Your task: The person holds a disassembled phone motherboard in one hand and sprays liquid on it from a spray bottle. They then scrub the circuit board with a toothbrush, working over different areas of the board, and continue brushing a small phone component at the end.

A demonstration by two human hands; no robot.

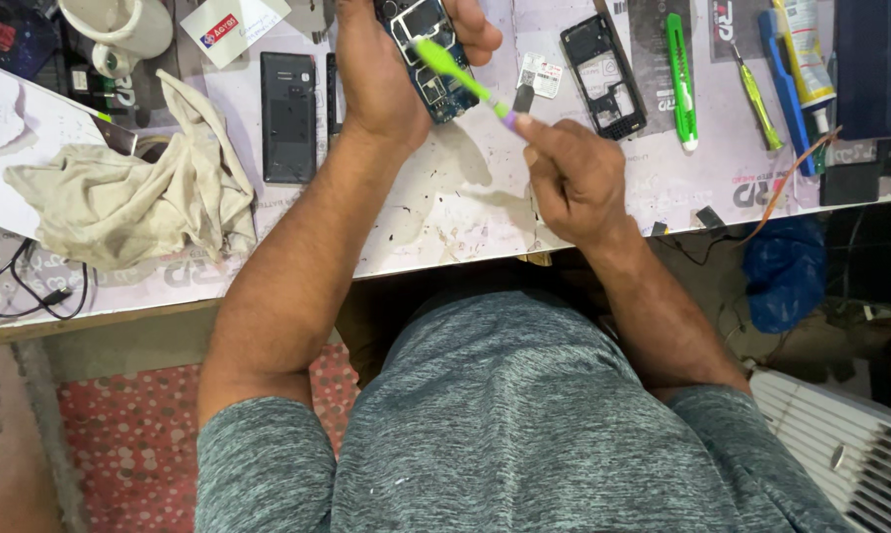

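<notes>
Holding a blue circuit board up over the far side of the counter, my left hand has its grip shut tight around it. My right hand pinches the end of a green toothbrush, and the brush head rests on the board. Left of my arm lies a black phone cover, and further left a crumpled cloth. A black phone frame sits to the right.
</notes>
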